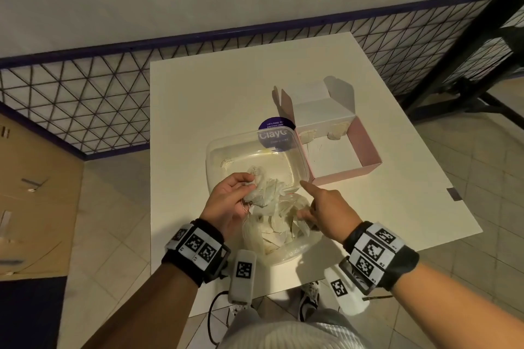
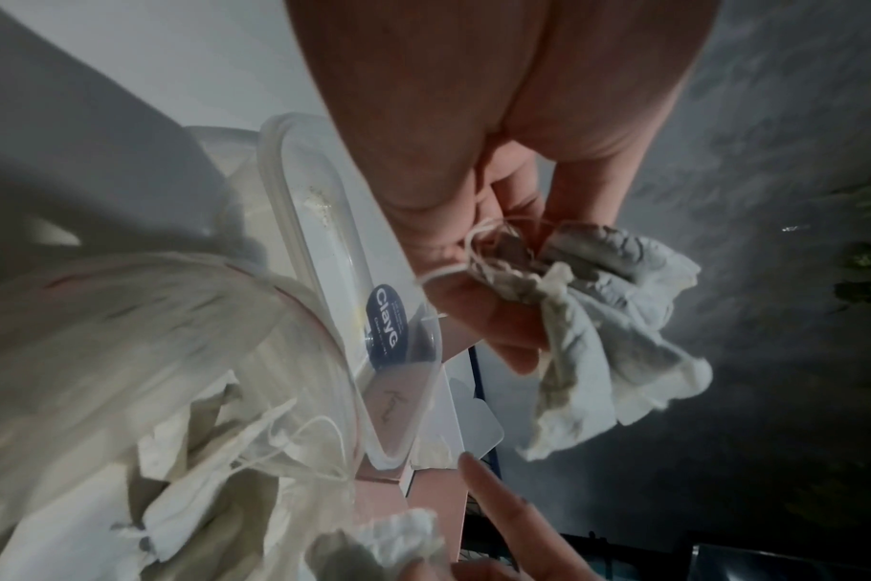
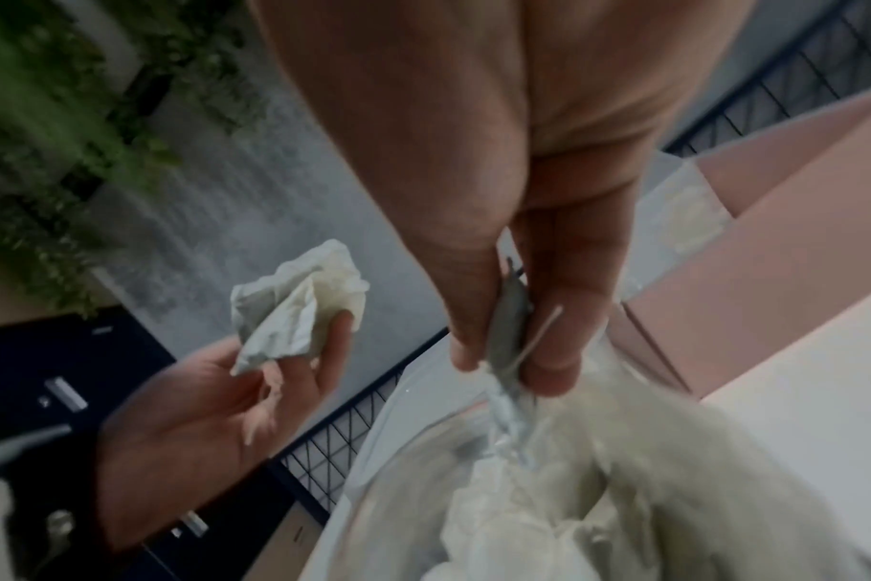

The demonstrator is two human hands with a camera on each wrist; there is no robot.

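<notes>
Plastic bag point(image 1: 296, 251) holds drawstring pouches point(image 1: 279, 225).

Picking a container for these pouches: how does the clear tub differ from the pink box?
The clear tub is see-through plastic with rounded corners; the pink box is opaque card with square corners. The box has a flap lid standing open; the tub shows none. Both sit open-topped, side by side, on the white table.

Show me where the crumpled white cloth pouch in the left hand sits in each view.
Head: crumpled white cloth pouch, centre, gripped by the left hand.
Left wrist: pouch right of centre, hanging from the fingers.
Right wrist: pouch left of centre, at the fingertips.
Shared landmark: pink cardboard box, in all three.
</notes>
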